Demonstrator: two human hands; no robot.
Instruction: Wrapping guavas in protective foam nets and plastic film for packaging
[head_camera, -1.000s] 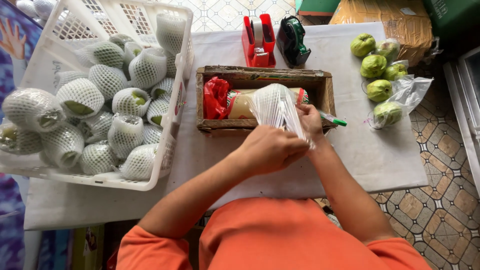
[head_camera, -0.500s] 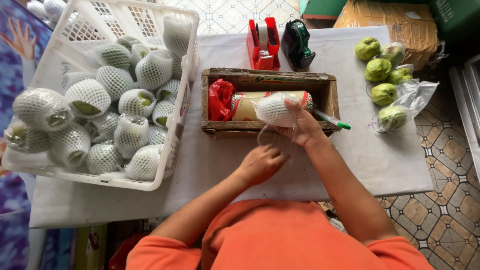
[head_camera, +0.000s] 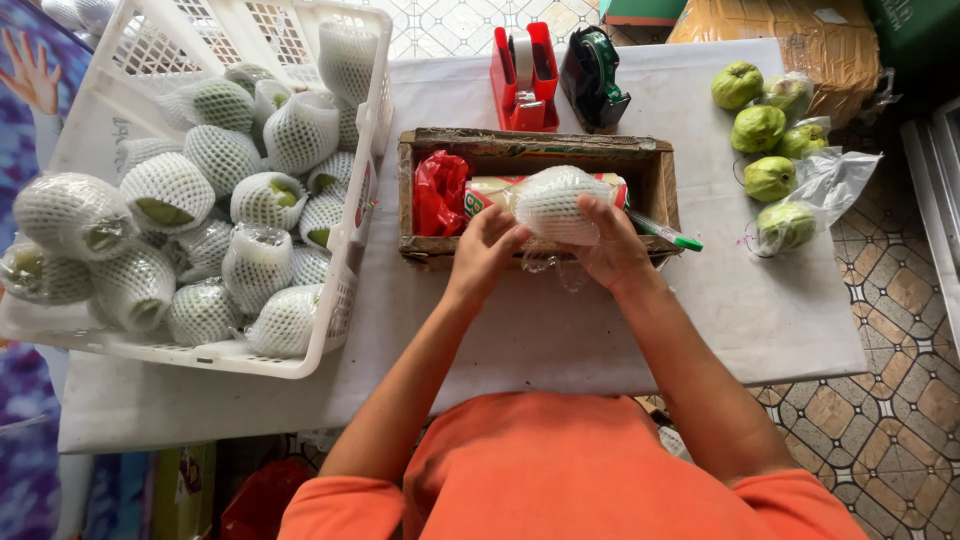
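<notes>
The net-wrapped fruit (head_camera: 552, 204) sits in a thin clear bag (head_camera: 548, 262), held just above the front edge of the wooden tray (head_camera: 532, 150), and the loose plastic hangs below it toward the counter (head_camera: 560, 330). My right hand (head_camera: 612, 250) cups the fruit from the right and underneath, thumb laid over the foam net. My left hand (head_camera: 487, 250) comes in from the left with the fingertips pressed against the net and the bag's edge. Neither hand lies flat; both are curled round the one fruit.

To do this well, I judge I should keep the right hand as the steady cradle and let the left do the fine work, smoothing the film over the net without tearing it, gathering the slack in one place below.

Inside the tray lie a roll of bags (head_camera: 490, 192) and a red plastic bag (head_camera: 438, 192); a green pen (head_camera: 664, 235) rests on its right corner. Beyond stand a red tape dispenser (head_camera: 523, 80) and a dark one (head_camera: 592, 82). The white crate (head_camera: 300, 365) of wrapped fruit stands to my left, bare green guavas (head_camera: 760, 128) well apart on my right.
</notes>
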